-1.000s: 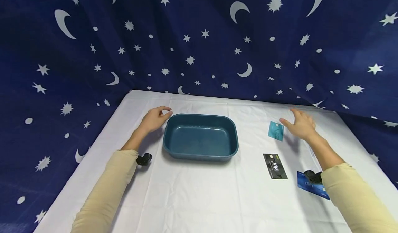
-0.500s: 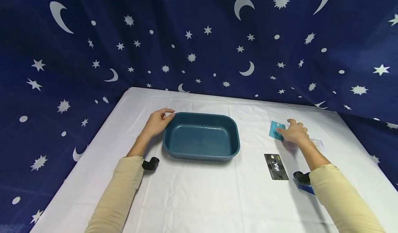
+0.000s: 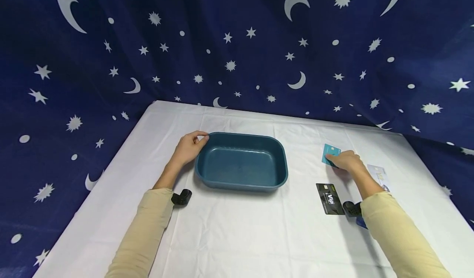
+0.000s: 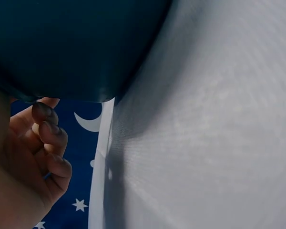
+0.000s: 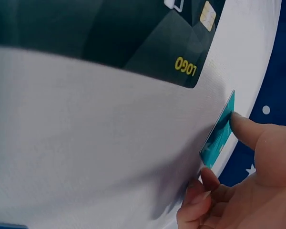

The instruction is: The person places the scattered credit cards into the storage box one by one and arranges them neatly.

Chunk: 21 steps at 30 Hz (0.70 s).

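At the back left corner of a dark teal plastic basin (image 3: pixel 240 186), my left hand (image 3: pixel 187 148) pinches the rim between thumb and index finger. The left wrist view has the other fingers (image 4: pixel 55 136) curled beside the basin's outer wall. On the right, my right hand (image 3: pixel 347 161) holds a teal card (image 3: pixel 331 149) with a chip, thumb at one edge and fingertips at the opposite one. The right wrist view gives this card (image 5: pixel 218 136) nearly edge-on, tilted. A black VIP card (image 3: pixel 329 199) lies flat nearer the front, left of the right forearm.
A pale card (image 3: pixel 377 174) lies right of my right hand, partly behind the wrist. A blue card (image 3: pixel 362 222) is mostly hidden under the right sleeve. White cloth (image 3: pixel 237 232) covers the table, and a dark blue star-and-moon curtain (image 3: pixel 244 55) rises behind it.
My right hand has moved left and down onto the teal card and taken hold of it. My left hand has moved slightly right to the basin's rim and grips it.
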Available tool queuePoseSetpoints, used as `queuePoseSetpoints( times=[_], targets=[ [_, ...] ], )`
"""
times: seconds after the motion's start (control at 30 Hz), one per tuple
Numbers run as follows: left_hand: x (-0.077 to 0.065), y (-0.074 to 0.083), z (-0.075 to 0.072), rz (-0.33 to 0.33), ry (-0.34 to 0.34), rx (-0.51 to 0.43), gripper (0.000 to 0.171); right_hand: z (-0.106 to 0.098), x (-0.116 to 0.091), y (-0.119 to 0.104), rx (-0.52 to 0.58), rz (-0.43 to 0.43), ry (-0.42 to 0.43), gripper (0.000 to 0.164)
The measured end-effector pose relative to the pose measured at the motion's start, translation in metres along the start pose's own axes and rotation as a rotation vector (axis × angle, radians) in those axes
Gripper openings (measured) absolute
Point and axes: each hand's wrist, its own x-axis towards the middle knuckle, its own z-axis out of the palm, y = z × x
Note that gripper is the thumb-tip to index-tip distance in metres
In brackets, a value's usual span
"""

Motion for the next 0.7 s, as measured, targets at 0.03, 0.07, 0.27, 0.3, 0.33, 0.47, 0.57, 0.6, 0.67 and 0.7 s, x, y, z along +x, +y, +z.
queuePoseSetpoints(
  times=[0.03,0.07,0.27,0.3,0.33,0.47,0.57,0.6,0.67,0.7],
  targets=[
    [0.000,0.000,0.000,0.002,0.001,0.004,0.033,-0.001,0.000,0.000,-0.017,-0.011,-0.003,0.086],
    [0.000,0.000,0.000,0.001,-0.001,0.003,0.034,-0.002,-0.001,0.000,-0.036,-0.023,-0.005,0.084],
    [-0.001,-0.001,-0.001,-0.033,-0.040,-0.018,0.036,-0.010,0.003,-0.002,-0.028,-0.100,-0.082,0.064],
    [-0.001,-0.001,-0.002,-0.041,-0.048,-0.017,0.037,-0.012,0.004,-0.002,-0.006,-0.101,-0.104,0.060],
    [-0.001,-0.001,-0.002,-0.044,-0.057,-0.014,0.038,-0.014,0.005,-0.002,0.007,-0.101,-0.126,0.058],
    [-0.001,-0.002,-0.003,-0.057,-0.088,-0.019,0.041,-0.019,0.011,-0.002,0.004,-0.071,-0.174,0.056],
    [0.000,-0.002,-0.003,-0.058,-0.105,-0.028,0.041,-0.020,0.019,-0.002,-0.007,-0.026,-0.181,0.059],
    [0.001,-0.002,-0.003,-0.058,-0.110,-0.029,0.042,-0.020,0.022,-0.001,-0.008,-0.010,-0.180,0.063],
    [0.001,-0.003,-0.003,-0.059,-0.121,-0.032,0.042,-0.020,0.024,-0.001,-0.005,0.000,-0.189,0.066],
    [0.001,-0.003,-0.003,-0.059,-0.128,-0.034,0.043,-0.019,0.024,-0.001,-0.005,0.002,-0.196,0.066]
  ],
)
